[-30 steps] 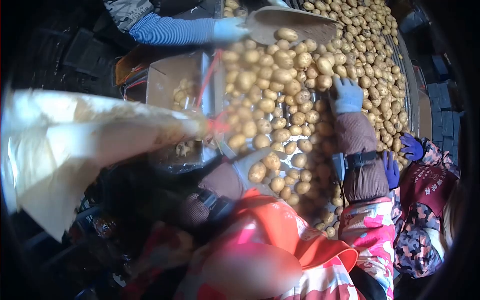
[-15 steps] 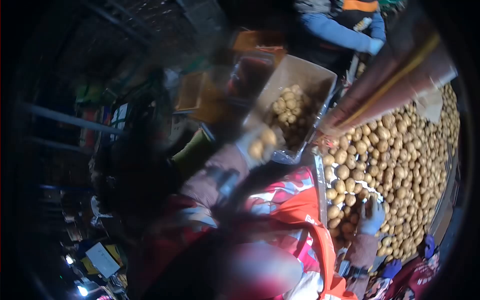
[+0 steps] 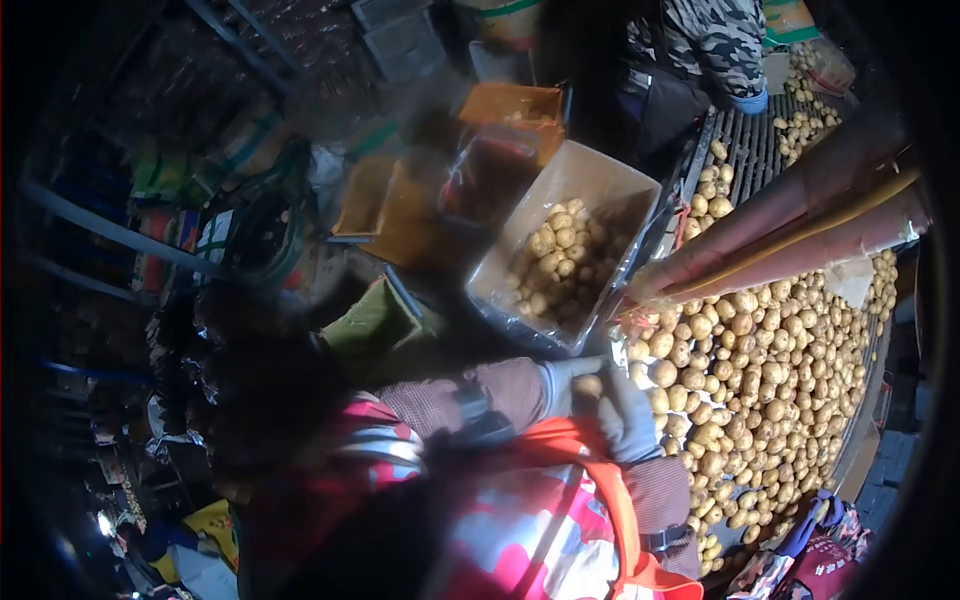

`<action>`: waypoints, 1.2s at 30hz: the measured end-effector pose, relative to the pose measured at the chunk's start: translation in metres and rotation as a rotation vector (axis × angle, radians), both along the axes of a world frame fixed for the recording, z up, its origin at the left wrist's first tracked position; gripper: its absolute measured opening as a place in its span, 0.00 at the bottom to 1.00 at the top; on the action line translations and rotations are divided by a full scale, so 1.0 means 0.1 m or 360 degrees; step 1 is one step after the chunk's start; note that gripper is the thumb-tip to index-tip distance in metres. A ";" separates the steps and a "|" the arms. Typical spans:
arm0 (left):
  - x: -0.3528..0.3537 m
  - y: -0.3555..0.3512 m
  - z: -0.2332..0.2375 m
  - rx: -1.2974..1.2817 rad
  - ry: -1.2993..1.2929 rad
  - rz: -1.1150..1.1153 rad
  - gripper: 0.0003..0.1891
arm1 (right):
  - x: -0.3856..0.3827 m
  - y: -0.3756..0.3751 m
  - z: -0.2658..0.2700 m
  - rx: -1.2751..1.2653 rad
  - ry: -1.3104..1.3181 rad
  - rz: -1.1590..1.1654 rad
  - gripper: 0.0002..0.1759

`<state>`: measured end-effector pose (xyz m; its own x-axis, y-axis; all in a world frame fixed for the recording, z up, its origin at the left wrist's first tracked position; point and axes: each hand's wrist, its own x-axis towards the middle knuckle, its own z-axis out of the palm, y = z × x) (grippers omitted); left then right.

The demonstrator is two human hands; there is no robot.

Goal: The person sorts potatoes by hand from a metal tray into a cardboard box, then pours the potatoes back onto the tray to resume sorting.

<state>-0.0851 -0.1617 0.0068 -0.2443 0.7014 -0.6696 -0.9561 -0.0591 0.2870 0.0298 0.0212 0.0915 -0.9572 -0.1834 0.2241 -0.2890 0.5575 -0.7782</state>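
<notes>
My left hand (image 3: 559, 384), in a pale blue-grey glove, reaches in from the left with its fingers curved against a potato (image 3: 588, 386). My right hand (image 3: 628, 415), gloved alike, meets it from the right, its fingers against the same potato. Both hands are close together in front of my body, by the near edge of the potato heap (image 3: 770, 380). Just beyond them stands a carton (image 3: 610, 180) lined with clear plastic, partly filled with potatoes (image 3: 560, 250). The fingers partly hide what lies between the hands.
Reddish wrapped pipes (image 3: 780, 240) slant across the heap. Behind it runs a slatted conveyor (image 3: 757, 150), with a co-worker in a camouflage sleeve (image 3: 715, 45) beside it. Orange (image 3: 510, 105), yellow (image 3: 368, 198) and green (image 3: 375, 325) crates stand to the left. Another person's purple glove (image 3: 815, 515) is lower right.
My left hand has come back from over the carton, where it held potatoes. My right hand has moved left off the heap to meet it. The view has shifted.
</notes>
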 end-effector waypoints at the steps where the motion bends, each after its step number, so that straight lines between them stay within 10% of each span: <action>1: -0.04 0.02 -0.12 -0.0007 -0.0249 0.0209 0.06 | -0.08 0.00 -0.12 -0.0137 0.0067 0.0014 0.25; 9: -1.78 -1.03 0.99 -0.1522 0.2132 -0.0503 0.11 | 0.58 0.45 -0.12 0.0619 -0.0429 -0.0591 0.23; 19: 0.34 0.45 0.62 -0.0261 0.0412 -0.1124 0.21 | 1.59 0.80 -0.67 0.0783 -0.0133 -0.1241 0.32; 21: 0.41 0.90 0.35 -0.0348 0.0446 -0.1309 0.20 | 1.86 0.91 -1.05 0.0860 0.0030 -0.1606 0.24; 23: 0.49 1.17 -0.11 -0.0100 0.0583 -0.1204 0.20 | 2.24 1.19 -1.22 0.0742 -0.0827 -0.1633 0.16; 25: 0.69 1.43 0.34 -0.0332 0.0727 -0.1193 0.22 | 2.69 1.24 -1.17 0.0683 -0.0575 -0.2033 0.11; 36: 0.84 1.61 0.09 -0.0755 0.0887 -0.1289 0.29 | 3.74 2.45 -0.89 0.0593 -0.0408 -0.2609 0.21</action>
